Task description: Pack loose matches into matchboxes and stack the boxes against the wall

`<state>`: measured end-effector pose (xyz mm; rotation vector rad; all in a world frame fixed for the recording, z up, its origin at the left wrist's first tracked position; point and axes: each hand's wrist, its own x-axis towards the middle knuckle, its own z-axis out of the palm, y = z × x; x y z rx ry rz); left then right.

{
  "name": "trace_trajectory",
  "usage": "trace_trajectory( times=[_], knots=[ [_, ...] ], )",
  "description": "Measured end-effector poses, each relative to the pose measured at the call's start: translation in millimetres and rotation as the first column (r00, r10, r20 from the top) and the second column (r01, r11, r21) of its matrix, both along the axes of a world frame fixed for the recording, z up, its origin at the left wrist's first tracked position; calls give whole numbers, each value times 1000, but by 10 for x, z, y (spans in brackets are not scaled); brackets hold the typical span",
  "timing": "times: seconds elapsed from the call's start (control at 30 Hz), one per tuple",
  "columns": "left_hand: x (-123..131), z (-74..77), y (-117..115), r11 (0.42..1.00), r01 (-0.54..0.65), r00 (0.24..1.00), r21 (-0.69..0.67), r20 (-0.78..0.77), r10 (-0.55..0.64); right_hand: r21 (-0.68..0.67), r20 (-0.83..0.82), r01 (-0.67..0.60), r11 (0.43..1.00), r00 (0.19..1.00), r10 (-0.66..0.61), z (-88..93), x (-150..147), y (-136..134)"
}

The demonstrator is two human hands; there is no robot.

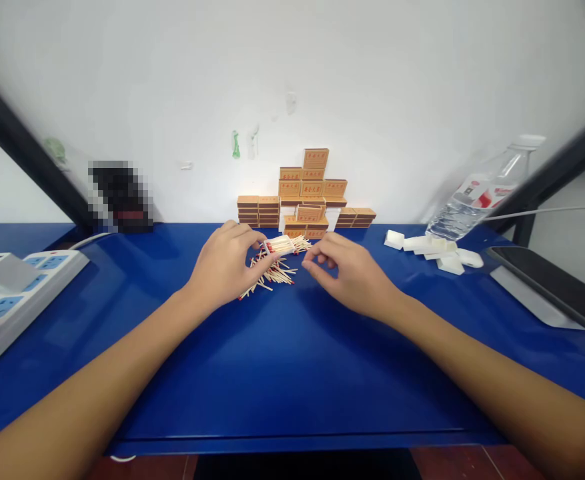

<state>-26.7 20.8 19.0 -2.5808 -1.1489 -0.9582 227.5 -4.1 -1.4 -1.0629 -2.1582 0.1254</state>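
Centre of frame: left hand (229,257) grips a white matchbox tray (275,239) between thumb and fingers, tray uncovered, red-headed matches (281,247) in it, a bunch fanning out past its right end. Right hand (345,270) is just to the right of that bunch, fingers curled, thumb near index tip; can't tell if a match is pinched there. Loose matches (281,272) lie in a messy pile on the blue tabletop (292,373), just below the tray. Status, my read: tray well loaded but not tidy, ends not squared up; loose pile not boxed. Upper centre: orange matchboxes (312,189) stacked in steps near the wall (172,100); most look closed and done. Text: box faces carry dark Chinese characters; one mid-stack looks like 安全火柴 (safety matches), not certain, others too small. Right side: clear bottle (497,170) has a white label (479,193) with red print, can't read it. Black phone (557,283) at right edge, no logo seen. Power strip (67,272) at left edge, no legible brand.
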Motion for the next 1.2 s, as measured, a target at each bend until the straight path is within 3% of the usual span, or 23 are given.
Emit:
trace_trajectory(
  times=[0.17, 0.43, 0.7, 1.0, 1.2],
  knots=[
    [-1, -5, 6, 999, -41, 999, -1, 5, 41, -133, 33, -68, 989, 997, 73, -170, -151, 9],
    [-11, 21, 22, 996, -87, 996, 5, 26, 86, -67, 123, -32, 997, 992, 40, -216, -387, 158],
    [-2, -12, 12, 999, -26, 1000, -35, -14, 26, -147, 246, -74, 986, 963, 109, -160, -158, 154],
    [-8, -43, 17, 996, 54, 996, -77, -69, -59, -198, 252, -46, 979, 963, 96, 57, 222, 118],
    [12, -83, 11, 992, 98, 989, -82, -102, -106, -117, 221, -57, 991, 972, 82, 95, 230, 135]
  ],
)
